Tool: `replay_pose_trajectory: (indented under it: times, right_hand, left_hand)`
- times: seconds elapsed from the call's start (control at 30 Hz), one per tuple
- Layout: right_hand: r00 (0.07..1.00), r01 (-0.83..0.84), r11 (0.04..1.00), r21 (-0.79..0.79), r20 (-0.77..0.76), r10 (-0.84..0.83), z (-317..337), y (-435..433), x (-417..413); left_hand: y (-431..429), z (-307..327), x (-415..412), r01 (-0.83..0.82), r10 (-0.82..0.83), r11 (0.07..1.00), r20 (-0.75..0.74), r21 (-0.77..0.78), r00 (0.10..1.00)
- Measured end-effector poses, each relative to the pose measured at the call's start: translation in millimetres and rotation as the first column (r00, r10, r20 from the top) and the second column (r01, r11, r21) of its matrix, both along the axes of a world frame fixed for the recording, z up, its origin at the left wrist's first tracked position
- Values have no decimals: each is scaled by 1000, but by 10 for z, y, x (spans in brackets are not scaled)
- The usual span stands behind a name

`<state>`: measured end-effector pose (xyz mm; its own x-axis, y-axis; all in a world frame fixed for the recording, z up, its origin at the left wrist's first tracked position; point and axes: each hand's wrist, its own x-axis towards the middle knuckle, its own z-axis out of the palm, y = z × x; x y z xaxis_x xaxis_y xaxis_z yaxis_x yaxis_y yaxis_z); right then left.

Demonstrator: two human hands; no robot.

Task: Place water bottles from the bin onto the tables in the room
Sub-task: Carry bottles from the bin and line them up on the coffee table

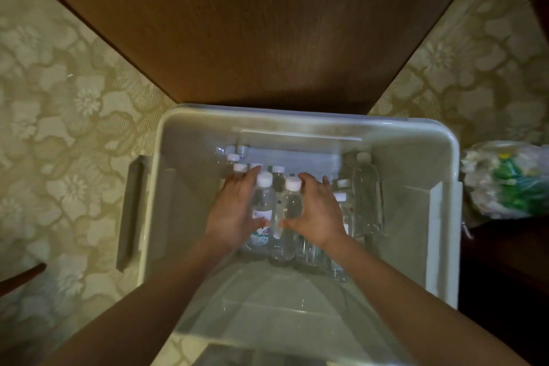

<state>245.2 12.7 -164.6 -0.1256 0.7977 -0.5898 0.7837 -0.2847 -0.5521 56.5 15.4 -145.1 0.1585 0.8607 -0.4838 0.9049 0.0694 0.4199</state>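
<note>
A translucent white plastic bin (190, 140) fills the middle of the head view, holding several clear water bottles with white caps. Both my hands reach down inside it. My left hand (234, 211) curls around a labelled bottle (263, 205) from its left side. My right hand (318, 214) curls around a plain bottle (289, 208) from its right side. The two bottles stand side by side between my hands. More bottles (367, 196) stand at the bin's right and far left (237, 163).
A brown wooden table (267, 24) lies just beyond the bin's far edge. A floral patterned carpet (59, 98) spreads on both sides. A crumpled plastic bag (505, 181) with green items sits right of the bin. Dark furniture stands at the lower right.
</note>
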Motion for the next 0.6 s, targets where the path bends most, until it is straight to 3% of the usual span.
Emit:
replay_pose_trajectory:
  times: [0.23,0.6]
  right_hand:
    - [963,226,974,-10,-145,-225,210,-365,-110]
    - [845,423,889,-177,-278,-457,139,-391,-147]
  left_hand:
    - [-311,146,67,-162,171,985,223,-60,960]
    - [-340,34,-68,-220,291,953,416,-210,862]
